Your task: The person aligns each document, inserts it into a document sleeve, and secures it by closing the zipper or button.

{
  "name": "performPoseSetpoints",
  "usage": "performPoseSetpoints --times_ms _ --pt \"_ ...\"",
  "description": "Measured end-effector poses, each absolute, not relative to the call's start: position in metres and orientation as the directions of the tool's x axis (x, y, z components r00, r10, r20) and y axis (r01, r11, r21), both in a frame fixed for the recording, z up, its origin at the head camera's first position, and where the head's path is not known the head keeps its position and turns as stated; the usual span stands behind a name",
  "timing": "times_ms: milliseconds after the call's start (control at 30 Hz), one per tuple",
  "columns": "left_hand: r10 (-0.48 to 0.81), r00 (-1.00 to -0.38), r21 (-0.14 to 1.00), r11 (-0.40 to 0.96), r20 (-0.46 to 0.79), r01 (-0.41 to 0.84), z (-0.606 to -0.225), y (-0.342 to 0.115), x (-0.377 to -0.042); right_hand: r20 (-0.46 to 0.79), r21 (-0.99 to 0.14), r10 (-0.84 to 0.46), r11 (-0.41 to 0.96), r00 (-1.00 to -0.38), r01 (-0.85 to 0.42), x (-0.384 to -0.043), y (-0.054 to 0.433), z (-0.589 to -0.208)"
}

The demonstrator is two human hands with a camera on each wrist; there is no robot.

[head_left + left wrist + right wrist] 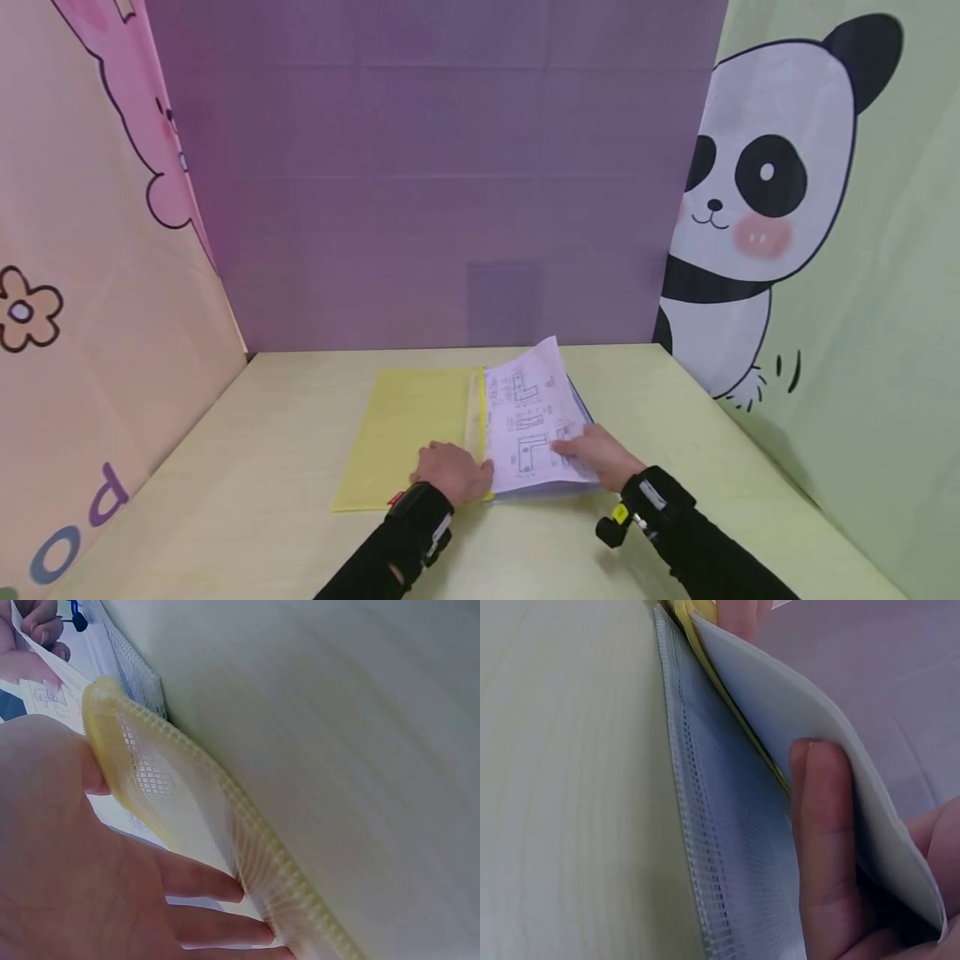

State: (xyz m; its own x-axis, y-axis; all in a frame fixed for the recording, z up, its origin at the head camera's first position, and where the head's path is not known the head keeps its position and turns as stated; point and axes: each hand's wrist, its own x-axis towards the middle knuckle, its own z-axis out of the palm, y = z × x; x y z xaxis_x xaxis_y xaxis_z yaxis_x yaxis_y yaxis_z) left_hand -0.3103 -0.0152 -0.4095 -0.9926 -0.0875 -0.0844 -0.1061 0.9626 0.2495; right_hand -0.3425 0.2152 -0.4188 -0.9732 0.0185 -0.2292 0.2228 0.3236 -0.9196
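A yellow mesh zipper pouch (408,437) lies flat on the table. My left hand (452,472) holds it near its right front corner, the thumb by the yellow edge and the fingers along the zipper (255,825). Beside the pouch's right edge are printed paper sheets (525,417) with line drawings, tilted up at the right. My right hand (600,457) pinches their right side, thumb on top and fingers (826,840) underneath. Below the sheets lies a blue-grey mesh zipper pouch (727,817), mostly covered in the head view. Whether the sheets' left edge sits inside the yellow pouch, I cannot tell.
The pale wooden table (247,483) meets a purple backdrop (442,183) behind. A pink printed curtain (90,333) stands at the left, and a green one with a panda (862,333) at the right. Black bands with cameras circle both wrists.
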Motion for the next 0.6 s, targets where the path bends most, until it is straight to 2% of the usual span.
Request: performPoseSetpoints --times_ms 400,600 --pt "-0.080 -0.996 0.241 0.967 -0.038 -0.086 -0.411 -0.014 -0.307 -0.244 -0.912 -0.004 0.340 -0.970 0.228 -0.356 0.208 -0.428" --pt "-0.070 -0.997 0.221 0.972 -0.035 -0.076 -0.408 -0.013 -0.305 -0.251 -0.949 -0.103 0.224 -0.963 0.223 -0.358 0.217 -0.428"
